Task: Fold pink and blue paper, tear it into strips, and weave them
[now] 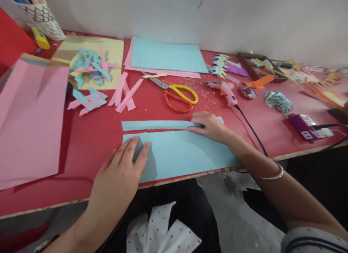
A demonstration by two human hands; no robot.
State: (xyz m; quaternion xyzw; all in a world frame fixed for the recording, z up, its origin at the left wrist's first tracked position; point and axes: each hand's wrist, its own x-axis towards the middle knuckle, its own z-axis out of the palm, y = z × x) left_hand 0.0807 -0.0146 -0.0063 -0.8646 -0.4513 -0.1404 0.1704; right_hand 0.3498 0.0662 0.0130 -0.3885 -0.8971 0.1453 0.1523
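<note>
A light blue paper sheet [182, 155] lies along the front of the red table. Beyond its far edge runs a narrow blue paper strip [154, 125], parted from it by a ragged gap. My left hand [122, 166] rests flat on the sheet's left end, fingers spread. My right hand [208, 125] pinches the strip near its right part, thumb and fingers pressed together, with the wrist lying over the sheet. Behind the strip lie scissors [181, 97] with one yellow and one orange-red handle, blades apart.
A pink glue gun [224, 90] with a black cord lies behind my right hand. Pink strips [127, 95], a woven pink-and-blue piece [89, 100], stacked blue paper [168, 57] and a large pink sheet [32, 126] surround the work. A purple power box [307, 127] sits right.
</note>
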